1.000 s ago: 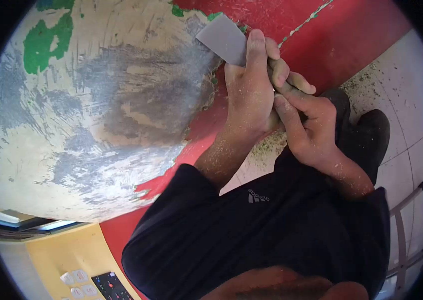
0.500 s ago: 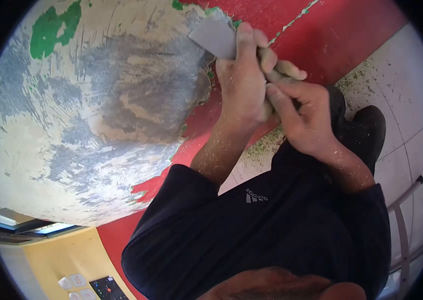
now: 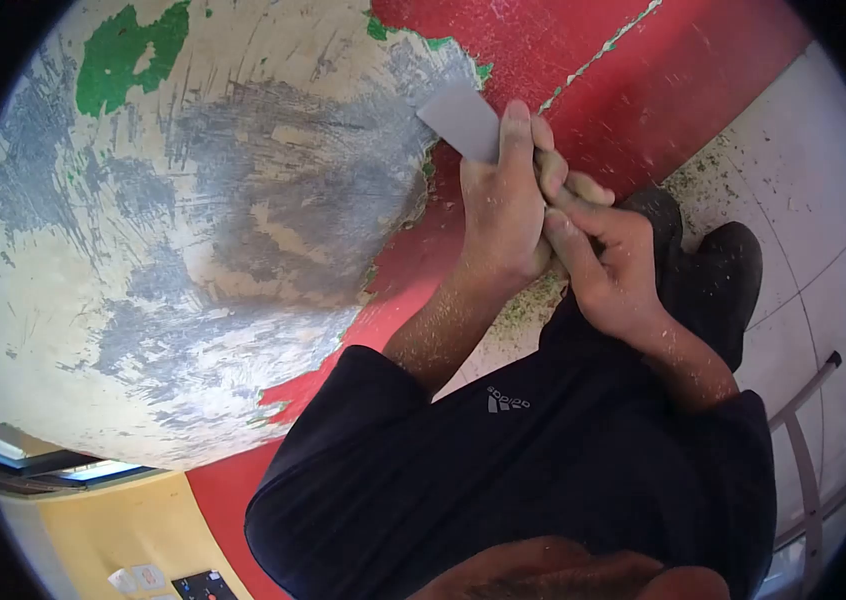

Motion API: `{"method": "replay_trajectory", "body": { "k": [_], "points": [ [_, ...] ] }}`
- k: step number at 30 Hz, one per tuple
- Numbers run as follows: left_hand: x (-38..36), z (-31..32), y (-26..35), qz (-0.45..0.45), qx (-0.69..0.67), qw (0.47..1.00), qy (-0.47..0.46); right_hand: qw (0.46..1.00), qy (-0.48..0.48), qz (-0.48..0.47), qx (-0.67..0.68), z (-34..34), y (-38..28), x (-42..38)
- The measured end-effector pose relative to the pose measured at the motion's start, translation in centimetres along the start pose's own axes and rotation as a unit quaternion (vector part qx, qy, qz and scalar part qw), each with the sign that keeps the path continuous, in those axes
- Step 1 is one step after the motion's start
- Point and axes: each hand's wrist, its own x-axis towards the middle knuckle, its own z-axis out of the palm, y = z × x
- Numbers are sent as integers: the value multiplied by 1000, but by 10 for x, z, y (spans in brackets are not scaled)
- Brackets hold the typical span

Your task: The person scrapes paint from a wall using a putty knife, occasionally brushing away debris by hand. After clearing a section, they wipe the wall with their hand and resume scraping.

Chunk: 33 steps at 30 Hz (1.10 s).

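A flat grey scraper blade [image 3: 461, 120] lies against the wall near the ragged edge between bare surface and red paint. My left hand [image 3: 505, 205] is closed on the scraper just behind its blade, one finger stretched along it. Close beside it, my right hand [image 3: 608, 255] is closed round the rear part, where the fingers hide most of the handle. Pale dust covers both forearms. The scraped wall [image 3: 283, 200] shows grey and cream patches, with a green paint remnant [image 3: 133, 60] at the upper left.
Red paint [image 3: 633, 100] covers the wall at the upper right. Paint flakes [image 3: 698, 170] lie on the tiled floor [image 3: 793, 210] near dark shoes [image 3: 723, 275]. A metal frame [image 3: 803, 450] stands at the right. A yellow panel [image 3: 123, 520] shows at the lower left.
Both hands and the scraper have moved down and slightly right in the view, away from the upper end of the ragged paint edge. The grip looks the same.
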Motion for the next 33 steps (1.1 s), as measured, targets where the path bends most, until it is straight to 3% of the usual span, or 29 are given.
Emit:
{"method": "replay_trajectory", "body": {
  "k": [3,7,8,11,12,13,15,18,20,22,23,25,27,30,33],
  "points": [
    [4,20,18,42,-5,999,-1,993,-61,105,-1,-11,-14,10],
    [8,4,5,15,-10,1000,-24,999,7,-18,-32,2,1,-4],
    [12,3,6,29,-11,999,-40,999,34,-26,-19,6,1,-1],
    [10,7,14,66,-2,998,-20,997,-65,41,-27,-9,-8,15],
    [11,7,14,67,-3,997,-25,1000,-12,-9,18,1,-6,14],
    [9,9,14,65,-3,997,-29,1000,-23,-9,-4,1,0,8],
    [6,-3,7,79,32,993,-84,997,-43,-23,-53,-8,8,3],
    [-6,-18,0,167,124,960,-188,989,-77,68,109,-38,1,-7],
    [-6,-26,19,392,356,840,-116,993,-25,38,113,-65,-1,-5],
    [-3,-40,42,569,518,638,-38,981,84,34,171,-86,-6,-3],
    [8,-51,55,639,566,521,2,981,121,21,148,-94,-11,-2],
    [24,-50,64,684,630,352,107,976,179,9,128,-106,-23,-2],
    [32,-43,64,640,681,270,231,963,243,10,116,-109,-28,-4],
    [38,-36,61,639,661,300,254,960,262,27,95,-114,-24,-15],
    [46,-37,62,667,638,289,252,958,268,49,85,-113,-18,-25]
  ]
}}
